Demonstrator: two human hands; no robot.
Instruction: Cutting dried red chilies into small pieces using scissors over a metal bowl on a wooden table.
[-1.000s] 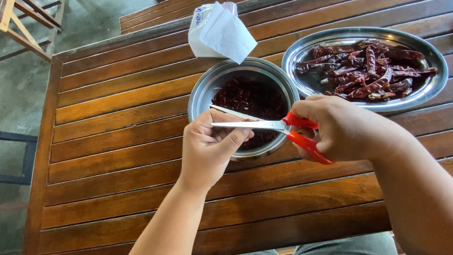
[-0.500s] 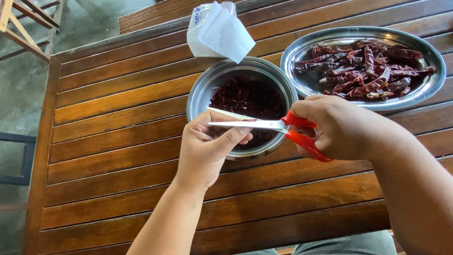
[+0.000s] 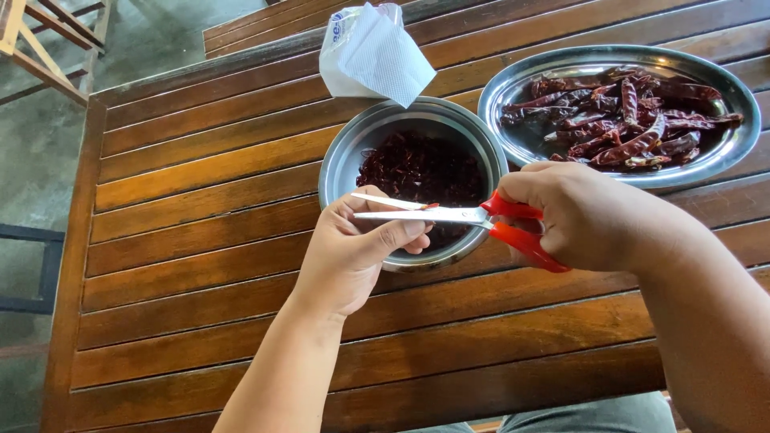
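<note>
**Scissors closing over the bowl**

The right hand [image 3: 589, 216] is clenched around the red handles of the scissors [image 3: 457, 215], and the blades, a wider V half a second ago, now lie nearly together, pointing toward 9 o'clock. The left hand [image 3: 353, 244] has its grip pinched on a small dried chilli piece [image 3: 431, 207], only a red sliver of it showing at the blades, just above the near rim of the round steel bowl [image 3: 341, 164]. That narrowing of the blades reads as a cut being made right over the bowl, which already holds a dark heap of chopped chilli [image 3: 421, 172]. At 2 o'clock from the bowl, an oval steel tray [image 3: 513, 80] carries whole dried chillies [image 3: 626, 120]. At 12 o'clock sits a white tissue pack [image 3: 373, 52]. All rest on the slatted wooden bench [image 3: 200, 240].
</note>
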